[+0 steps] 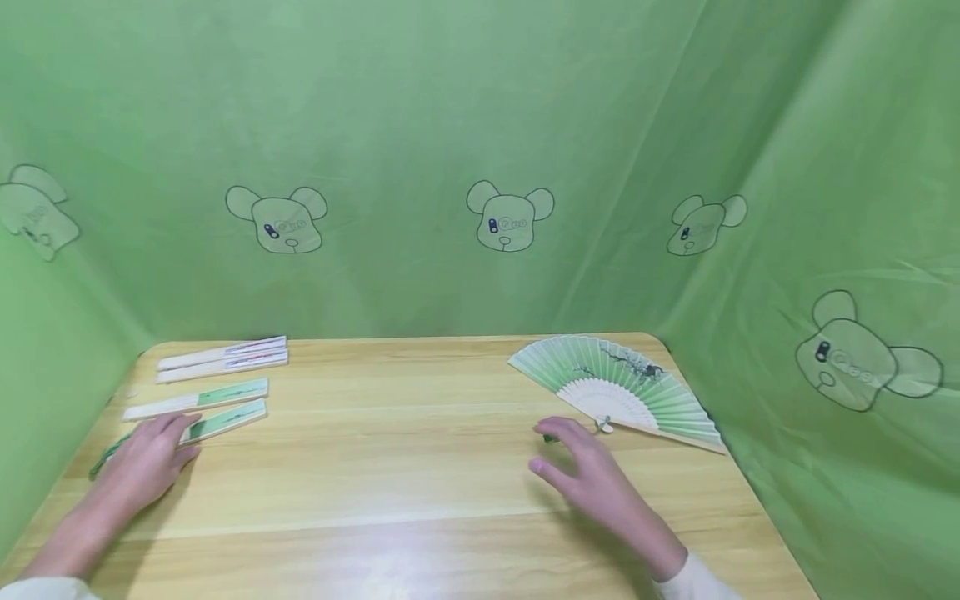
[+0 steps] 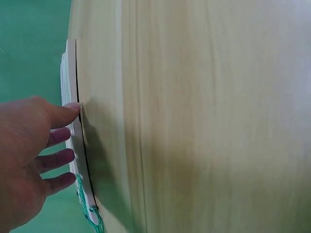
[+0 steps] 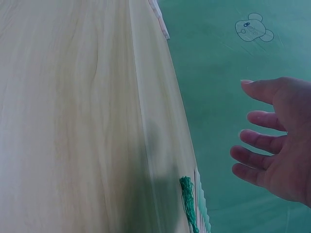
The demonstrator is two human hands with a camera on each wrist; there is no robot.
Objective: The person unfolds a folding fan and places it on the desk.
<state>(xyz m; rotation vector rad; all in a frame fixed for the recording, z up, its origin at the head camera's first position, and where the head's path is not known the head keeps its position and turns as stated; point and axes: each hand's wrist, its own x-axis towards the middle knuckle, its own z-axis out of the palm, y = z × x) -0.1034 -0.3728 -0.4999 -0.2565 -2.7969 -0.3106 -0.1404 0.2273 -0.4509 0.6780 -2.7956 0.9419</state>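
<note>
The left hand (image 1: 146,458) has its fingers spread over a folded fan (image 1: 228,421); whether they grip it, I cannot tell. Beyond the right hand (image 1: 596,479), its fingers loosely spread, an unfolded fan (image 1: 615,379) lies on the surface (image 1: 375,475).
</note>
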